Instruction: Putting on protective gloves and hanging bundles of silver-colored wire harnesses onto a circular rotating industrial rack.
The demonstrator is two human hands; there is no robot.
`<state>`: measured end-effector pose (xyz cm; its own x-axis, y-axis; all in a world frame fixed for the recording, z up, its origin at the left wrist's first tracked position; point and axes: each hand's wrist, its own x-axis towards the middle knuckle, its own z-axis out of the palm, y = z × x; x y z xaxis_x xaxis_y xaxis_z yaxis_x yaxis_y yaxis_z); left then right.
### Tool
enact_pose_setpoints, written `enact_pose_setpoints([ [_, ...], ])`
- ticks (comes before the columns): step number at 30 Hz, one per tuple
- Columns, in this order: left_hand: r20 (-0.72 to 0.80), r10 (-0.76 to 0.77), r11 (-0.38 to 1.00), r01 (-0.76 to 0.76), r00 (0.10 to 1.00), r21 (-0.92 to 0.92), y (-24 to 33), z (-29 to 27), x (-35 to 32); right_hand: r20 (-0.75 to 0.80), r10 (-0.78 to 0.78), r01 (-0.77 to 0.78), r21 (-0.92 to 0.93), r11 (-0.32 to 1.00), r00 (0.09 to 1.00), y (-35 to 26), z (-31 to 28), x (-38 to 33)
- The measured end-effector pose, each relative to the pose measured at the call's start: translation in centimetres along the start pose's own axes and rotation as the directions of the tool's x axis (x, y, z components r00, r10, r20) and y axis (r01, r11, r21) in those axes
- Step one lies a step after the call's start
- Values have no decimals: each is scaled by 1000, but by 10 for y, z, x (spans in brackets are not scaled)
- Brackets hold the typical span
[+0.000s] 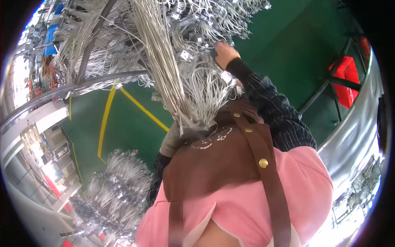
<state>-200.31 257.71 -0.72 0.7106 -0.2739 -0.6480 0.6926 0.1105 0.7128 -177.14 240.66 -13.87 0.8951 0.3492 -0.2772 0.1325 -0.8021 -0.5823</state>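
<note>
A long bundle of pale grey cables (pixel 158 53) runs down from the top to my apron, its lower end close against my front. Beside that end a fan of loose white wire ends (pixel 207 92) spreads out, with small white labels (pixel 186 55) among them. My left forearm, in a grey sleeve (pixel 175 142), reaches in under the bundle; its hand is hidden there. My right hand (pixel 226 54) is stretched ahead to the edge of the hanging cables, fingers curled. A small dark patch shows at its fingertips, too unclear to name.
A metal rack (pixel 82 84) loaded with cable bundles (pixel 214 16) stands ahead and to the left. Another cable heap (pixel 115 193) lies lower left. Yellow lines (pixel 106 119) mark the green floor (pixel 288 49). A red bin (pixel 345 82) stands at the right behind dark bars.
</note>
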Motion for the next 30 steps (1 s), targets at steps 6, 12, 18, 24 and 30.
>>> enact_pose_setpoints([
  [6, 42, 83, 997, -83, 996, -6, -14, 22, 6, -14, -453, 438, 281, 854, 892, -73, 34, 63],
  [12, 42, 16, 975, -24, 999, 220, 3, 50, 12, 135, -495, 491, 62, 869, 858, -80, 61, 77],
  [18, 38, 103, 990, -106, 994, 91, 27, 55, -11, 106, -363, 168, 746, 645, 926, -55, 42, 34],
  [24, 87, 119, 993, -117, 989, -22, 17, 42, 6, 332, -627, -339, 934, 112, 705, 11, 85, 44],
  [30, 167, -16, 988, 41, 986, -147, 10, 27, 4, 325, -443, -325, 942, 78, 835, -74, -24, -129],
])
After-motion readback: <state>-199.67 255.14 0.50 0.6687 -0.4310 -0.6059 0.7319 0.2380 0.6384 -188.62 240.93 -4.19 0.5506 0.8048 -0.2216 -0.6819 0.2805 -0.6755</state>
